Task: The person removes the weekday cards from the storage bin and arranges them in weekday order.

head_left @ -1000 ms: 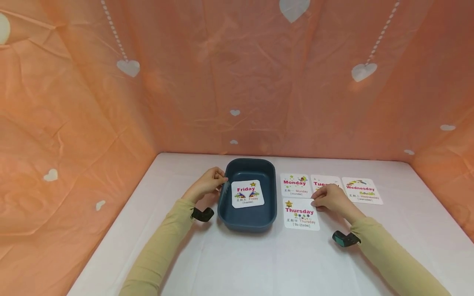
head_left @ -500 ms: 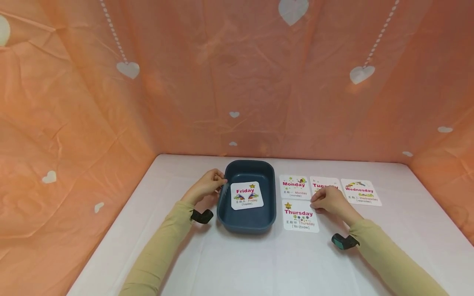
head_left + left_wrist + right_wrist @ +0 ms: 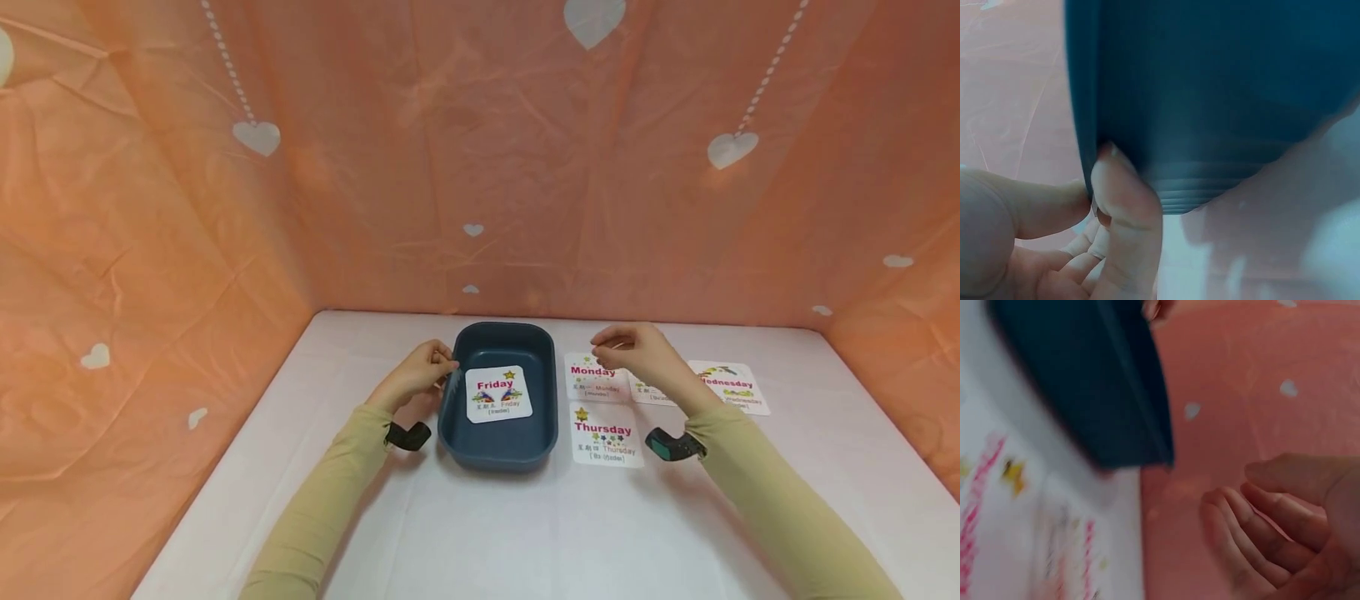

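Note:
A dark blue plastic tray [image 3: 498,461] stands on the white table, holding a white "Friday" card [image 3: 498,395]. My left hand [image 3: 415,375] pinches the tray's left rim between thumb and finger, as the left wrist view shows up close. Raised over the "Monday" card [image 3: 588,385], my right hand [image 3: 639,357] has loosely bent fingers and nothing between them. Below it lies a "Thursday" card [image 3: 604,440]. The hand and wrist hide most of the "Tuesday" card [image 3: 648,395] and the left edge of the "Wednesday" card [image 3: 738,392].
An orange cloth [image 3: 375,208] with white hearts hangs behind and at both sides of the table [image 3: 510,542]. The four-sided tabletop ends at this cloth at the back. Each forearm wears a dark strap device near the wrist.
My right hand has left the Thursday card's top right corner, rising and moving left toward the tray. The Thursday card stays flat on the table. My left hand keeps its place on the rim.

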The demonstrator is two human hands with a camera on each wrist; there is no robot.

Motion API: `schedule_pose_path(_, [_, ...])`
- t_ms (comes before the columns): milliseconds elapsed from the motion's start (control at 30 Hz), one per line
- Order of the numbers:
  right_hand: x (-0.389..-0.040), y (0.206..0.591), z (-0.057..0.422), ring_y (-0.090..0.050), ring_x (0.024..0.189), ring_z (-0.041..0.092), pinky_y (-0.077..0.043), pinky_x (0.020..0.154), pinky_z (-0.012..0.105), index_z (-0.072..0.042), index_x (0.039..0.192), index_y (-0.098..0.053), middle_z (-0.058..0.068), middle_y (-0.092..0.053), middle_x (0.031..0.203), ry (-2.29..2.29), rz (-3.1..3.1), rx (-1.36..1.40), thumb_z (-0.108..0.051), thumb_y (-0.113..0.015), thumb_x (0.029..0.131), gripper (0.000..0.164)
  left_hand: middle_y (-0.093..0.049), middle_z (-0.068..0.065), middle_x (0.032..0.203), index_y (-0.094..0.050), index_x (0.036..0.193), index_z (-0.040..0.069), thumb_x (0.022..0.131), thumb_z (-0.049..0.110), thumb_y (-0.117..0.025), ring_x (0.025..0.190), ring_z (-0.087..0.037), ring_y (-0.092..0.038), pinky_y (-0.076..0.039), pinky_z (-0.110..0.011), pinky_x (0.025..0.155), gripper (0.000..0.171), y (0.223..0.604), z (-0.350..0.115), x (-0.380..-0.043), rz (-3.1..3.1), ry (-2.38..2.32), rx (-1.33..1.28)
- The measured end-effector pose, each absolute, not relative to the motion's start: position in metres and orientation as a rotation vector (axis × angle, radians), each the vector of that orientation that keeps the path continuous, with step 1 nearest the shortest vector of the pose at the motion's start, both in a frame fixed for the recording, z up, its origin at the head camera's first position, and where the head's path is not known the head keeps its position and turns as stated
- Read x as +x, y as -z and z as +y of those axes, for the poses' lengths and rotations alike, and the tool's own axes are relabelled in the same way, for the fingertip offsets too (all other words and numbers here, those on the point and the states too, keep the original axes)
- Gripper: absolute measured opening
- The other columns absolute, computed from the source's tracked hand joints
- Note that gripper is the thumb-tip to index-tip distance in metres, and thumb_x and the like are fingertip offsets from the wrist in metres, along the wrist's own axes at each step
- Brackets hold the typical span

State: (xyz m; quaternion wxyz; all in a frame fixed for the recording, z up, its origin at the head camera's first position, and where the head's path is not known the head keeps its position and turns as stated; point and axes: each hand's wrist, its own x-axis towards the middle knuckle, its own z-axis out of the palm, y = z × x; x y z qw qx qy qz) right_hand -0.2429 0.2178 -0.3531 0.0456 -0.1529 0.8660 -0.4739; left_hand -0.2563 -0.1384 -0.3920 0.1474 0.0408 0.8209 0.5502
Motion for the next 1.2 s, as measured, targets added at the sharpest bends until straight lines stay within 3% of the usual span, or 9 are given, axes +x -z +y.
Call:
schedule_pose_path(100, [-0.250,0.342,0.200,-0.067,0.084,0.022,-0.053,0.075,0.033,0.003,0.111,-0.064,0.018,-0.067,0.099,1.473,2.584,-0.569,-0.012,-0.068,0.089,0.027,-0.050,-0.008,0.076,-0.045,0.105,-0.002,0.097,0.007,-0.055,0.061,-0.017,-0.051,-0.049,-0.028,0.052,0.015,0.392,-0.138,-0.257,2.371,-1.573,0.117])
schedule_pose_path(333, [-0.267,0.331,0.157,-0.064,0.094,0.033,-0.053,0.081,0.037,0.007,0.113,-0.063,0.021,-0.065,0.103,1.522,2.452,-0.687,-0.006,-0.067,0.089,0.027,-0.054,-0.011,0.081,-0.045,0.106,-0.003,0.097,0.008,-0.055,0.061,-0.016,-0.051,-0.049,-0.028,0.051,0.017,0.391,-0.139,-0.257,2.353,-1.571,0.117])
schedule_pose_path(567, [-0.283,0.333,0.123,-0.063,0.098,0.027,-0.051,0.085,0.041,0.009,0.121,-0.059,0.020,-0.063,0.112,1.432,2.384,-0.721,-0.006,-0.065,0.090,0.034,-0.053,-0.012,0.079,-0.045,0.105,-0.002,0.097,0.008,-0.055,0.060,-0.016,-0.054,-0.048,-0.028,0.051,0.017,0.389,-0.141,-0.256,2.334,-1.578,0.103])
schedule_pose_path(833, [-0.297,0.349,0.099,-0.059,0.101,0.041,-0.048,0.088,0.050,0.010,0.121,-0.058,0.020,-0.063,0.112,1.275,2.360,-0.661,-0.008,-0.063,0.091,0.035,-0.055,-0.012,0.080,-0.046,0.106,-0.002,0.097,0.008,-0.055,0.061,-0.016,-0.056,-0.051,-0.030,0.054,0.017,0.390,-0.143,-0.252,2.338,-1.558,0.071])
schedule_pose_path(1067, [-0.303,0.359,0.087,-0.061,0.091,0.030,-0.052,0.079,0.039,0.008,0.117,-0.062,0.014,-0.066,0.102,1.141,2.401,-0.613,-0.010,-0.064,0.091,0.031,-0.053,-0.011,0.079,-0.045,0.106,-0.003,0.097,0.008,-0.055,0.061,-0.016,-0.055,-0.050,-0.029,0.054,0.017,0.391,-0.145,-0.251,2.325,-1.575,0.083])
schedule_pose_path(1200, [-0.302,0.361,0.083,-0.060,0.092,0.029,-0.053,0.079,0.038,0.006,0.118,-0.062,0.013,-0.065,0.104,1.083,2.403,-0.567,-0.012,-0.064,0.092,0.032,-0.052,-0.009,0.078,-0.045,0.107,-0.003,0.097,0.008,-0.055,0.061,-0.016,-0.054,-0.049,-0.029,0.054,0.017,0.390,-0.146,-0.251,2.322,-1.570,0.080])
